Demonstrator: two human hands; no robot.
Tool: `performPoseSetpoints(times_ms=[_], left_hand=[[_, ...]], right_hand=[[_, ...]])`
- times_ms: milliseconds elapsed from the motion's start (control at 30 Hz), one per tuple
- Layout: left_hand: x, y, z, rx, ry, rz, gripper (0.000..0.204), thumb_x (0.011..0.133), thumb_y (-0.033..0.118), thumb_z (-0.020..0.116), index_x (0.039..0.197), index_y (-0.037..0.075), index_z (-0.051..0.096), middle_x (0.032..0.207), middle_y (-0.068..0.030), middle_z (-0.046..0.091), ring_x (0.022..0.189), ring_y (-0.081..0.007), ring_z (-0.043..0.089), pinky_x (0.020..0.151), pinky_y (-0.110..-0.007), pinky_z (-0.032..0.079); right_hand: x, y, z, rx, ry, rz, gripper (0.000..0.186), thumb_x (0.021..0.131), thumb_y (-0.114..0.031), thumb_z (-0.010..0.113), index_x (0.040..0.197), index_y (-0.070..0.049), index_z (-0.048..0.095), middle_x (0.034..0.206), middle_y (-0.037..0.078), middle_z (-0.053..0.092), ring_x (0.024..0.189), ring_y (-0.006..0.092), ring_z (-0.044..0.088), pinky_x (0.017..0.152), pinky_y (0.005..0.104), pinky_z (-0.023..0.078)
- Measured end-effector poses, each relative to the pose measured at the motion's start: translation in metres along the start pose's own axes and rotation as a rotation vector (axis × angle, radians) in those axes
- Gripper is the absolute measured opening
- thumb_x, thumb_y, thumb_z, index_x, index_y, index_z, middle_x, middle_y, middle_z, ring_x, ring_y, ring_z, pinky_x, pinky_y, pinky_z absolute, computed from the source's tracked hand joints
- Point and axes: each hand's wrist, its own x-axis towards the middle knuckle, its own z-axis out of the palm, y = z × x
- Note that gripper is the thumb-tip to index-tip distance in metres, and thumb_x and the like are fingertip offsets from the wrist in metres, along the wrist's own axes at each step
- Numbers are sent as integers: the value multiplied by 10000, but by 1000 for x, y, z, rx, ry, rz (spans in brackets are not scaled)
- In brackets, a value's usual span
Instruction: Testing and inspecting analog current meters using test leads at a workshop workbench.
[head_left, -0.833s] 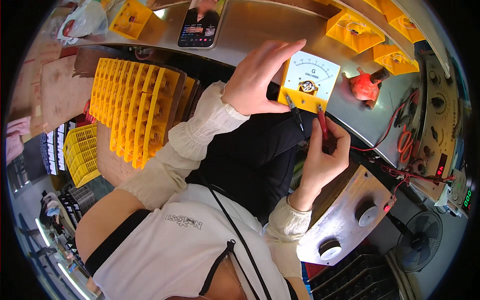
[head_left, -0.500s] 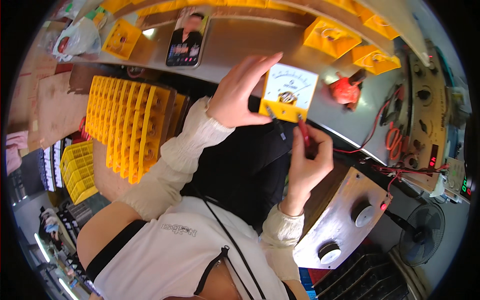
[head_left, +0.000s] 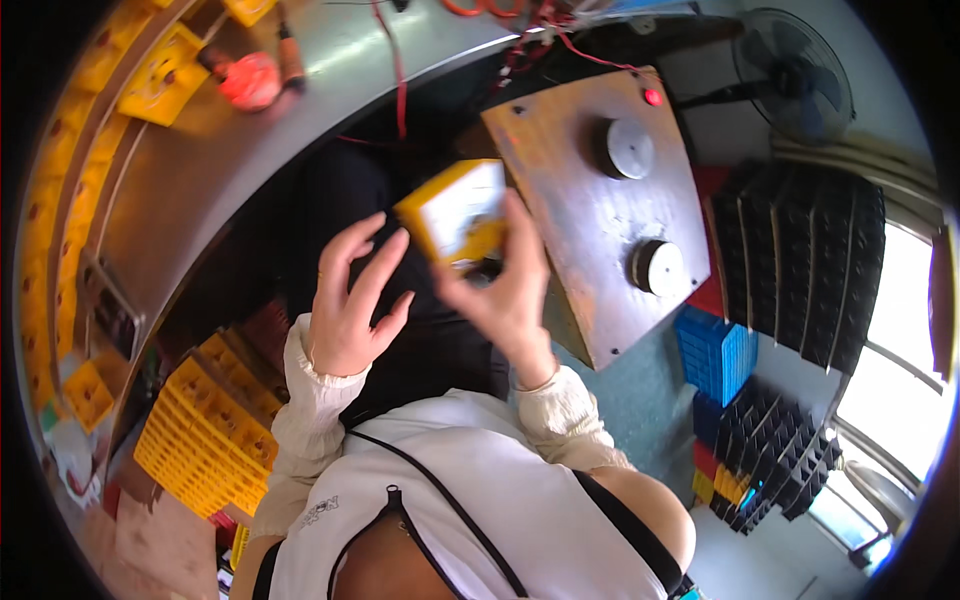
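A yellow panel meter with a white dial face is gripped in my right hand, thumb on its lower edge and fingers along its right side. It is tilted and slightly blurred. My left hand is beside it on the left, fingers spread and curved, holding nothing. Just right of the meter stands a worn metal box with two round metal discs, an upper disc and a lower disc, plus a small red light.
A metal bench curves along the left, with a red roundish object and yellow meter housings on it. Stacked yellow housings stand lower left. Black racks, a blue crate and a fan are at right.
The view has swung right toward the metal box. My left hand has let go of the meter, and my right hand, which held a red probe, now holds the meter.
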Motion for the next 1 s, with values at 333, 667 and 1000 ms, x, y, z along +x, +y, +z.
performPoseSetpoints(times_ms=[333, 667, 1000], left_hand=[[29, -10, -19, 121, 32, 128, 255, 626, 45, 816, 632, 38, 562, 801, -58, 614, 875, -295, 622, 774, -392, 495], [1, -13, -21, 221, 177, -71, 217, 709, 136, 793, 902, 123, 695, 881, -23, 646, 860, -243, 623, 772, -367, 498], [-19, -7, -51, 369, 232, -15, 896, 622, 269, 837, 1423, 295, 437, 1513, -173, 324, 1417, -371, 303, 1085, -601, 250]], right_hand=[[-14, 157, -165, -857, 489, 636, 808, 666, -441, 794, 1264, 42, 546, 1170, 222, 608, 1110, 399, 553, 931, 491, 463], [-20, 172, -168, -759, 556, 423, 621, 666, -450, 840, 1023, 29, 671, 911, 198, 705, 816, 321, 689, 710, 420, 535], [27, -61, 58, 16, -34, -352, 772, 743, -227, 836, 1348, 75, 465, 1300, 223, 543, 1147, 337, 575, 986, 415, 468]])
